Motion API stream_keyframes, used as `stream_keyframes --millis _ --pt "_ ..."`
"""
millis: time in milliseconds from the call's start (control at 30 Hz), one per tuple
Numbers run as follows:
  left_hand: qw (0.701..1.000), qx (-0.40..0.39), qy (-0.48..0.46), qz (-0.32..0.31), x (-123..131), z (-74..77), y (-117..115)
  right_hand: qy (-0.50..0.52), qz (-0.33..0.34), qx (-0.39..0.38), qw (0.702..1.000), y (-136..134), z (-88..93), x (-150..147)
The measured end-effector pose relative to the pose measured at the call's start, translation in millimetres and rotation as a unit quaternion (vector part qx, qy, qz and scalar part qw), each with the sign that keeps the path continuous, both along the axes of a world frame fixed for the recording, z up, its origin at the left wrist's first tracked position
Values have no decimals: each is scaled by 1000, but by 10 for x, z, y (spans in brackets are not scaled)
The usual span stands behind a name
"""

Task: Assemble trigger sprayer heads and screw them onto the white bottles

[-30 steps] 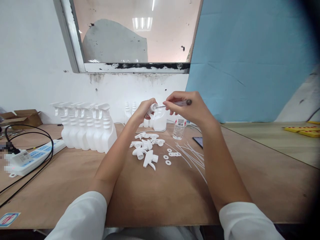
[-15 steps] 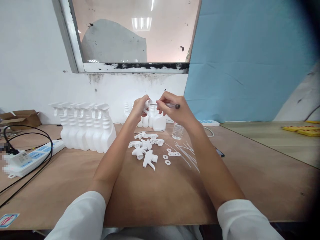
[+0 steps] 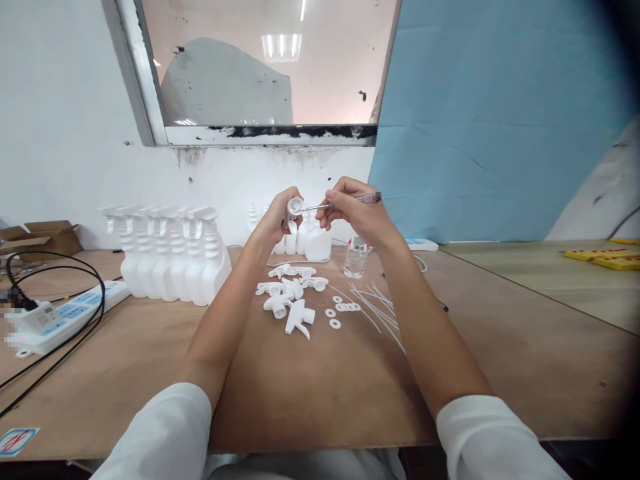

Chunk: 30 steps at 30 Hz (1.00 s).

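My left hand (image 3: pixel 277 218) is raised above the table, fingers closed on a white spray-trigger head (image 3: pixel 293 208) with its open cap end turned to the right. My right hand (image 3: pixel 353 212) pinches a thin pen-like tool (image 3: pixel 345 201), whose metal tip points into the cap. Below the hands lie several loose white trigger heads (image 3: pixel 290 300), a few white washer rings (image 3: pixel 343 311) and several thin white dip tubes (image 3: pixel 375 308) on the wooden table (image 3: pixel 310 387).
A row of assembled white spray bottles (image 3: pixel 170 257) stands at the left, more bottles (image 3: pixel 310 241) behind my hands. A small clear bottle (image 3: pixel 355 257) stands nearby. A power strip (image 3: pixel 60 317) with black cables lies far left, a cardboard box (image 3: pixel 43 235) behind it.
Both hands shifted slightly left and then rose a little, still together. The tool stays aimed at the trigger head's cap and now lies more level.
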<state>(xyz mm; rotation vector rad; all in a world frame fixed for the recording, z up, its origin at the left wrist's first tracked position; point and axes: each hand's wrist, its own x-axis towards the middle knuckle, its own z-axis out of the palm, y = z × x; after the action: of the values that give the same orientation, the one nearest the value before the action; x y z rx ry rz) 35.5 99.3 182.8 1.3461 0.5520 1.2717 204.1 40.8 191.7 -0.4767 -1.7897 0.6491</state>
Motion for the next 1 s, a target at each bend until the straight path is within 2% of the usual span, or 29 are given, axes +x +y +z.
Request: stream_keyframes --millis 100,200,300,400,500,800,1000 --pt "999 -27 -21 -21 -12 27 -23 -6 10 16 1000 16 -31 -43" --pt "995 -61 -40 -74 -26 55 -35 -23 10 47 999 26 -57 -92" --pt "990 -88 -48 -97 -27 64 -23 -40 -46 108 992 50 -78 -113" --pt "986 -120 -57 -102 -13 49 5 -78 -125 199 969 68 -87 -102" --pt "982 -130 -77 -116 0 26 30 -124 -136 262 947 75 -94 -87" --pt "979 -139 -104 -107 -10 20 47 -175 -132 322 921 184 -151 -108" --pt "969 -182 -124 -111 8 21 55 -148 -124 331 924 224 -180 -118"
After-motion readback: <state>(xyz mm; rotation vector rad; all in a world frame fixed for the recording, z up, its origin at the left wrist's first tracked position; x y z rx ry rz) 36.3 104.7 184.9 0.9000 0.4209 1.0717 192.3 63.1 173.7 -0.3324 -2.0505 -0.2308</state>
